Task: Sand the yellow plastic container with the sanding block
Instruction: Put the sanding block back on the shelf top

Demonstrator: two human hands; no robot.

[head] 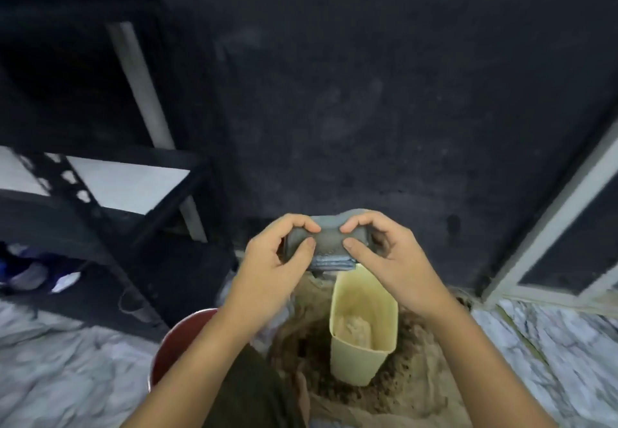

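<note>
A pale yellow plastic container [363, 324] stands on a brown, stained cloth [394, 391] on the floor, its open mouth tilted toward me. Something pale lies inside it. Above its far rim I hold a grey sanding block [329, 243] with both hands. My left hand [279, 253] grips the block's left end, thumb and forefinger pinching its top face. My right hand [381, 253] grips the right end the same way. The block's lower edge shows blue-grey layers. It is raised above the container and does not seem to touch it.
A black metal shelf rack [100, 193] stands at the left with a white board on it. A red bucket [180, 344] sits by my left forearm. A dark wall rises ahead; a white-framed panel [551, 237] leans at the right. The floor is marbled white.
</note>
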